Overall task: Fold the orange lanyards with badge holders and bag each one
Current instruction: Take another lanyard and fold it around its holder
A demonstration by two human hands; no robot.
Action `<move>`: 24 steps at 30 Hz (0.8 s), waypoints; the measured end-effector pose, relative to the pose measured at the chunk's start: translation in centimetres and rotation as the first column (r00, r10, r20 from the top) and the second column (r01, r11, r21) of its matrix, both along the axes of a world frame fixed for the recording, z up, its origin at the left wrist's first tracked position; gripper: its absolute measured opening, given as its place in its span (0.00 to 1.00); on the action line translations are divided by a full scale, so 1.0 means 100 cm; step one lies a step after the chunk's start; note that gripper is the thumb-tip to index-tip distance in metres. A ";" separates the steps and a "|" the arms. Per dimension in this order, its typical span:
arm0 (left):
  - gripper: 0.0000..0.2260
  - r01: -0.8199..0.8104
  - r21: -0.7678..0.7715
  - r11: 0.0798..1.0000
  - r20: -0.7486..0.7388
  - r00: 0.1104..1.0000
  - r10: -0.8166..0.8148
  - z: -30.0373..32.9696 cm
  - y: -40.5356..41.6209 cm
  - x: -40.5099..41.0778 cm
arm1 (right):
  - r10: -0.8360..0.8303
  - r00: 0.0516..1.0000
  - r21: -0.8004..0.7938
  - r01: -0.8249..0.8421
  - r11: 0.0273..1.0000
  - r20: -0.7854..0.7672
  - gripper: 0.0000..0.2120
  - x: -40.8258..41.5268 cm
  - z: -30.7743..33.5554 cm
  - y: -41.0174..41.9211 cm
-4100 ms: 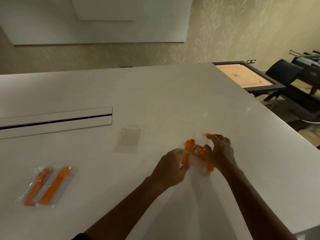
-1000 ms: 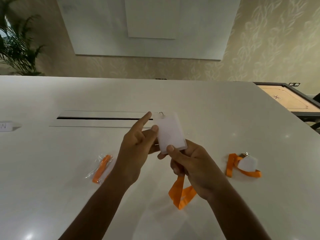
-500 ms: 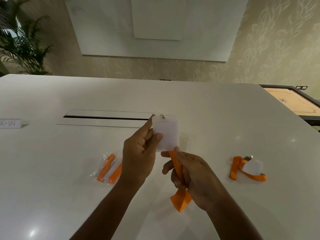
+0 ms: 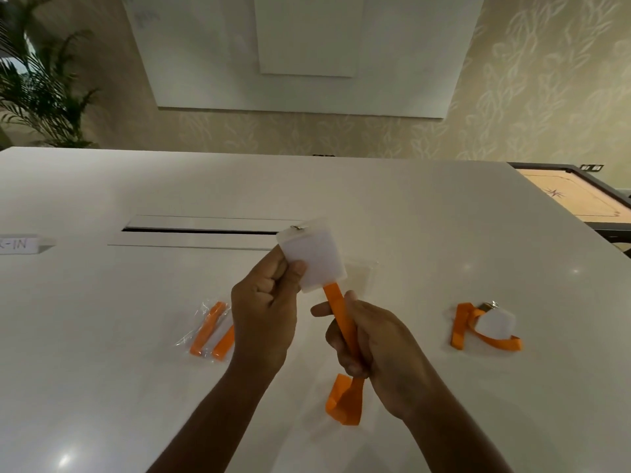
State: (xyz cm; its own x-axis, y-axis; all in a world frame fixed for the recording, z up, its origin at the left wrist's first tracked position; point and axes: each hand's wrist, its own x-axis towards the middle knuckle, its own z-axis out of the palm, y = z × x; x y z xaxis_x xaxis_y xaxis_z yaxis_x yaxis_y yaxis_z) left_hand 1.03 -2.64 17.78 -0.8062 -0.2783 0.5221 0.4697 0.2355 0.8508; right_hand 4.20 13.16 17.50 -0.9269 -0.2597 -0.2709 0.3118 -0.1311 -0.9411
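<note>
My left hand (image 4: 264, 322) pinches the lower left edge of a frosted white badge holder (image 4: 312, 256), held upright above the white table (image 4: 409, 216). Its orange lanyard (image 4: 338, 315) runs down from the holder through my right hand (image 4: 372, 346), which is closed around the strap; the strap's looped end (image 4: 343, 401) hangs below my fist. A second orange lanyard with its badge holder (image 4: 486, 327) lies loose on the table to the right. To the left, partly behind my left hand, lies a bagged lanyard (image 4: 208, 331) in clear plastic.
A long slot with a lid (image 4: 201, 230) runs across the table behind my hands. A white label card (image 4: 18, 244) stands at the far left. A carrom board (image 4: 577, 196) sits beyond the table's right edge, a plant (image 4: 37, 83) at the back left.
My right hand has slid down the strap and closed around it, so more orange strap shows below the holder. Earlier, both hands worked a lanyard on the table at the right.
</note>
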 end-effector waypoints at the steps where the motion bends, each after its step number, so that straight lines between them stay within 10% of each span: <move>1: 0.14 0.003 0.033 0.999 0.023 1.000 -0.004 0.001 0.000 0.000 | 0.002 1.000 0.011 -0.001 1.000 -0.022 0.23 0.000 -0.002 0.000; 8: 0.14 -0.007 0.045 0.999 0.050 0.999 0.005 0.003 -0.004 0.002 | -0.002 0.998 0.095 0.008 0.995 -0.067 0.20 0.002 -0.006 -0.005; 20: 0.18 -0.005 -0.633 0.774 -0.244 0.950 -0.193 -0.024 -0.026 0.005 | 0.088 0.993 -0.178 -0.072 0.981 0.084 0.47 0.005 0.011 -0.002; 24: 0.16 0.046 -0.731 0.681 -0.234 0.920 -0.314 -0.030 -0.037 0.002 | 0.078 0.997 -0.153 -0.079 0.985 -0.013 0.40 0.010 0.008 0.002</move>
State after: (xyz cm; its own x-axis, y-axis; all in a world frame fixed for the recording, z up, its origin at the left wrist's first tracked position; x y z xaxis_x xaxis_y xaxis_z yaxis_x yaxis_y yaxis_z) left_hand 1.19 -6.36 14.73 -0.5514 0.4092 0.7270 0.7742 0.5755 0.2633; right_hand 5.22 13.38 18.30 -0.9038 -0.3697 -0.2155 0.3199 -0.2491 -0.9141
